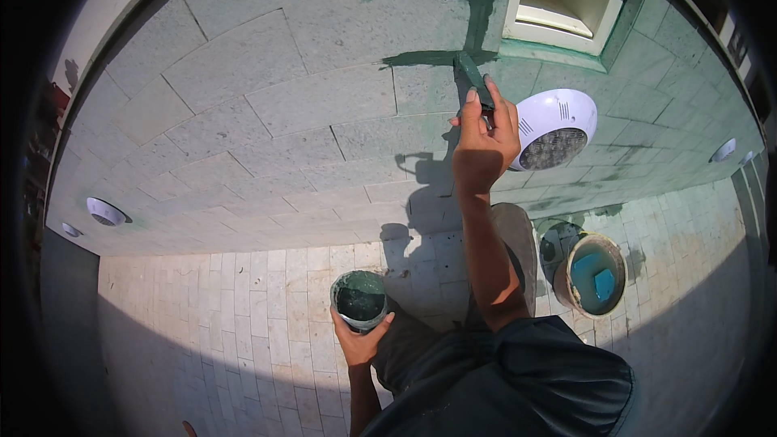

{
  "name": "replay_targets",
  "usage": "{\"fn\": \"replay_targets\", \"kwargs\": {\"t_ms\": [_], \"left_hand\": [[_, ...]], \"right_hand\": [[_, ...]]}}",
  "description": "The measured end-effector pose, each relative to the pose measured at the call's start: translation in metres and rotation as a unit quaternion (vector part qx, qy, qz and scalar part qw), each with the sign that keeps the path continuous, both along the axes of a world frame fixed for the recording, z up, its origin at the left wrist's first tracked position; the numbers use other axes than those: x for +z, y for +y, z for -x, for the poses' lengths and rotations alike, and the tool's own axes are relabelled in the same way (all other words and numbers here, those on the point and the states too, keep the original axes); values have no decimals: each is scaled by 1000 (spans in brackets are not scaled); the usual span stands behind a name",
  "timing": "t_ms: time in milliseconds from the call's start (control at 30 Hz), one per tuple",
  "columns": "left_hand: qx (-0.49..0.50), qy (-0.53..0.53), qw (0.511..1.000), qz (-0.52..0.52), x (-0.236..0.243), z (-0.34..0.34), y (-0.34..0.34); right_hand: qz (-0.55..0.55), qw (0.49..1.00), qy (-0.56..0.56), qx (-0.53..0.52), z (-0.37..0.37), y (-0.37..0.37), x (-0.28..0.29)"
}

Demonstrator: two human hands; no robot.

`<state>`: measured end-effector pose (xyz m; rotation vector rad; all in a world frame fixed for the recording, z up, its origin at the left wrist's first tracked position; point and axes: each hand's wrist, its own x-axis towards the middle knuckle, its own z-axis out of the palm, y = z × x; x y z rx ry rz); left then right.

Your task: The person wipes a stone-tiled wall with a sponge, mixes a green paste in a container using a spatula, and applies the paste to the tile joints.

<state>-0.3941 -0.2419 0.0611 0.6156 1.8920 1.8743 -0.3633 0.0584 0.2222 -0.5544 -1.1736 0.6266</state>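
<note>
My right hand [487, 133] is raised to the tiled wall [324, 105], its fingers closed round a small flat spreader [472, 79] coated in dark green paste. The spreader's tip touches a horizontal tile joint smeared with green grout [429, 57]. More thick grout lines run up and across the joints above it. Lower down, my left hand [362, 344] grips a round tub [358, 277] from its near side. Dark green grout sits in the tub and coats its inner wall.
Just right of my right hand, a round white lamp [558, 117] juts from the wall. Above it is a white-framed recess [599, 40]. A bucket [566, 287] of murky water with blue sponges [604, 284] stands on the tiled floor [267, 299] by my leg. Smaller lamps [105, 211] line the wall.
</note>
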Motion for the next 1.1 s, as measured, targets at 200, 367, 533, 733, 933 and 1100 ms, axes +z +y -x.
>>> {"fn": "replay_targets", "kwargs": {"t_ms": [200, 367, 533, 733, 933, 1100], "left_hand": [[-13, -2, 1000, -2, 4, 1, 1], [-5, -1, 1000, -8, 3, -2, 5], [-10, 2, 1000, -22, 2, -1, 1], [-20, 14, 1000, -6, -10, 1, 0], [-25, 36, 999, -3, -19, 2, 6], [-41, 36, 999, -4, -22, 1, 4]], "right_hand": [[-96, 991, -75, -54, 23, -4, -11], [-115, 978, -147, 87, 53, -29, -15], [-119, 974, -184, 62, 32, -34, -12], [-234, 952, -199, 7, 9, -6, 8], [-343, 867, -362, 4, 1, 13, 10], [-299, 860, -406, 76, -13, 5, -1]]}}
